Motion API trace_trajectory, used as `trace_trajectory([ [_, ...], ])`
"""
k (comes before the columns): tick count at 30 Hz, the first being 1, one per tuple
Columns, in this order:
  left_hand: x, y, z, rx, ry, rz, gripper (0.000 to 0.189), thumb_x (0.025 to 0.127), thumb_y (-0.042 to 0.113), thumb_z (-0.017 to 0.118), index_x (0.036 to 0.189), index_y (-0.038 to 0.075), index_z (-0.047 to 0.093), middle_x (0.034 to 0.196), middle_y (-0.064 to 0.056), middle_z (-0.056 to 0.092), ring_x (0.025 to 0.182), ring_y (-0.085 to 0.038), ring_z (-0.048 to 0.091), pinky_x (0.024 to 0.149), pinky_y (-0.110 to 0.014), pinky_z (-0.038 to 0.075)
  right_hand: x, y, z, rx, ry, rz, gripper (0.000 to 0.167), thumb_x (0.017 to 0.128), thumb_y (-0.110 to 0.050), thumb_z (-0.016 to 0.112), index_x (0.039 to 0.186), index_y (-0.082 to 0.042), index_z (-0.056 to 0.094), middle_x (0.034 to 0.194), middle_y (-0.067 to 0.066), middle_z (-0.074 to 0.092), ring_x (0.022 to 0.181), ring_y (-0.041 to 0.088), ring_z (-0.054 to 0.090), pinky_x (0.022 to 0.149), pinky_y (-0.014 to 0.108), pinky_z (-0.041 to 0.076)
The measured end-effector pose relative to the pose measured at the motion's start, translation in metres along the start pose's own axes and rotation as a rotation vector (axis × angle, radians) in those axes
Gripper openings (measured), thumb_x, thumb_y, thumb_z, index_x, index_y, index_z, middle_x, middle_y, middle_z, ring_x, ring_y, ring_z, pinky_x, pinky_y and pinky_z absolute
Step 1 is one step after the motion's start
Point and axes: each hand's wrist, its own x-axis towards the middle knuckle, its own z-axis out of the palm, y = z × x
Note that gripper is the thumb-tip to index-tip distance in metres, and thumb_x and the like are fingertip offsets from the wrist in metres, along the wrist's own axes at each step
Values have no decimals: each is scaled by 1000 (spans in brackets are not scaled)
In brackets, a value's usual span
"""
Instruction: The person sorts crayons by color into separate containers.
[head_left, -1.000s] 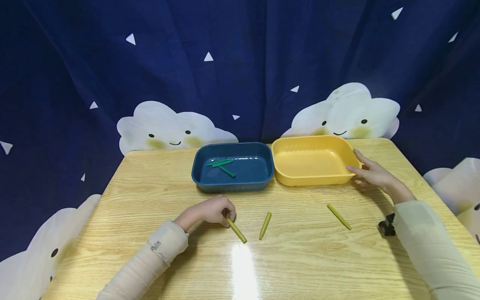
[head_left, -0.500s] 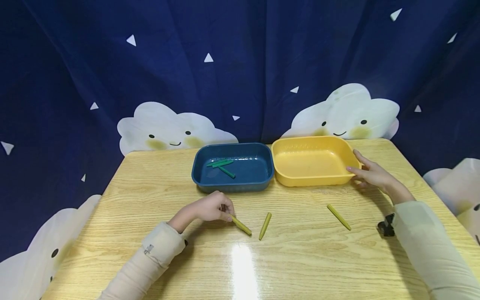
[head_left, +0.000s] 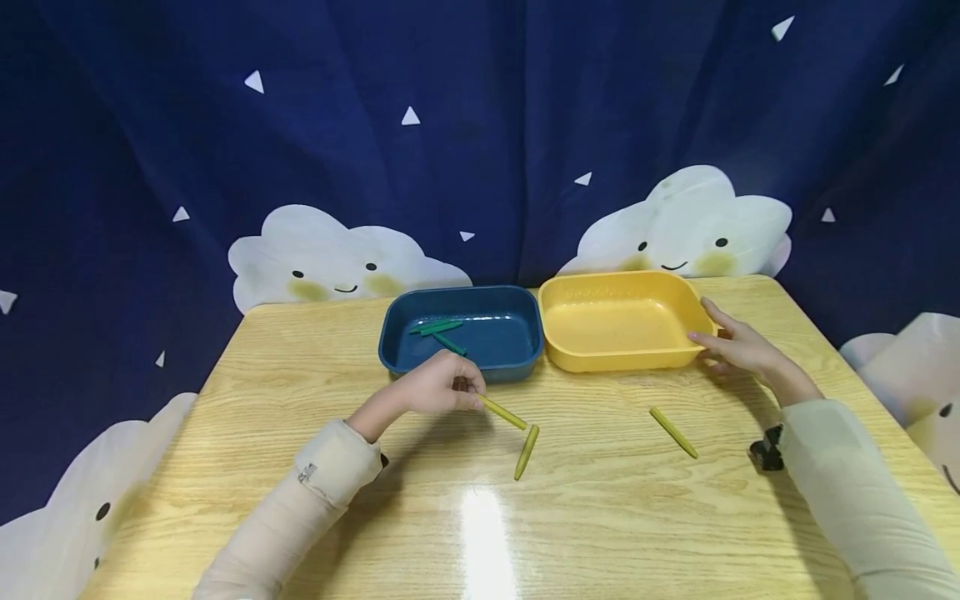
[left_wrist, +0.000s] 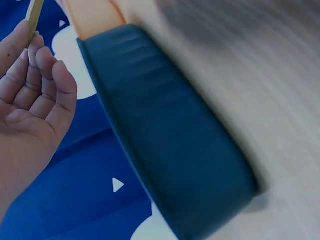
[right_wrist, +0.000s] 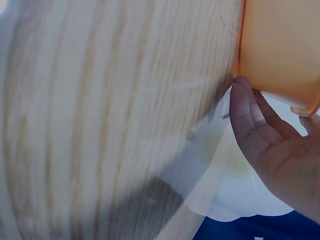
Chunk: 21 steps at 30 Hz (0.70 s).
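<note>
My left hand (head_left: 444, 383) pinches one end of a yellow crayon (head_left: 502, 412) between thumb and fingertips, raised over the table in front of the blue tray. In the left wrist view the same crayon (left_wrist: 34, 17) sticks up from the fingertips. My right hand (head_left: 742, 343) holds the right end of the yellow tray (head_left: 618, 361), thumb over its rim; in the right wrist view the other fingers touch its outer wall and underside. A second yellow crayon (head_left: 527, 452) lies on the table near the held one's tip. Another yellow crayon (head_left: 673, 432) lies farther right.
The blue tray (head_left: 501, 372) stands against the yellow tray's left side, with several green crayons (head_left: 442, 327) inside. A dark blue curtain (head_left: 480, 125) with clouds hangs behind the wooden table (head_left: 300, 367). A black wrist device (head_left: 767, 450) sits under the right sleeve.
My left hand has lifted the yellow crayon and moved it up toward the blue tray and slightly right. My right hand has stayed on the yellow tray.
</note>
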Motion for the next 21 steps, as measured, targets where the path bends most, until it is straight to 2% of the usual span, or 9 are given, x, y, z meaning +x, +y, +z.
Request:
trace_trajectory([
  [4, 8, 3, -3, -10, 29, 11, 5, 80, 5, 68, 76, 2, 68, 66, 0, 60, 56, -5, 46, 52, -20, 40, -1, 0, 2, -1, 2, 2, 83, 93, -39, 48, 143, -20, -16, 133, 39, 29, 112, 46, 45, 72, 36, 51],
  [11, 24, 11, -11, 10, 104, 11, 4, 80, 8, 70, 77, 6, 68, 69, 5, 61, 60, -7, 51, 55, -23, 45, 0, 1, 0, -2, 2, -4, 83, 93, -40, 48, 143, -20, -15, 135, 38, 26, 112, 46, 45, 72, 35, 51],
  [15, 36, 14, -14, -25, 152, 18, 4, 80, 7, 69, 80, 3, 69, 72, 1, 63, 61, -10, 53, 57, -25, 46, -1, 1, -1, -10, 9, -11, 84, 93, -42, 48, 143, -19, -14, 134, 38, 27, 110, 45, 46, 70, 34, 51],
  [21, 56, 16, -14, -66, 226, -4, 5, 81, 7, 68, 83, 2, 70, 73, -3, 64, 56, -13, 49, 52, -24, 41, 0, 1, -1, -12, 12, 10, 83, 92, -42, 49, 143, -21, -14, 135, 38, 25, 112, 44, 44, 72, 35, 50],
])
